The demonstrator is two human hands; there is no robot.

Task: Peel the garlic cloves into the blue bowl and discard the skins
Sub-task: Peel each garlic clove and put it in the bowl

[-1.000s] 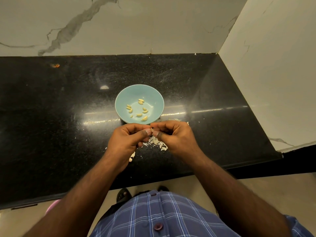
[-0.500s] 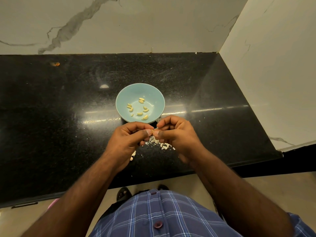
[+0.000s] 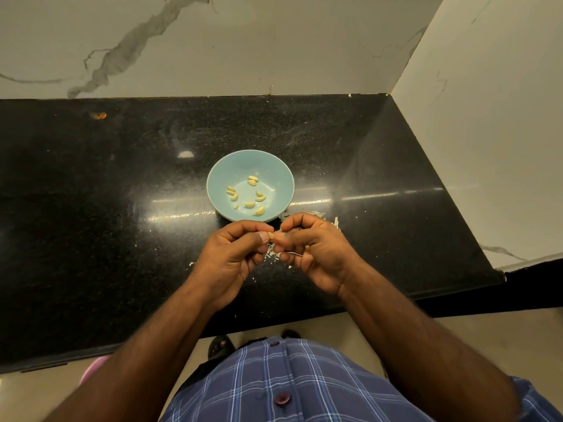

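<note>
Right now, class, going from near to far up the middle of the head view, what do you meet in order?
Checked shirt → the hands, left hand and right hand, side by side → blue bowl holding peeled garlic cloves → bare black counter → marble wall.

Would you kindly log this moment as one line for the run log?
stage: peeling | left hand and right hand: pinch one garlic clove | blue bowl: peeled cloves inside | skins: on counter

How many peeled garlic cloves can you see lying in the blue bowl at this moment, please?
9 peeled cloves lie in the blue bowl: two at the back, three on the left, two on the right, two in front. None seem hidden.
</note>
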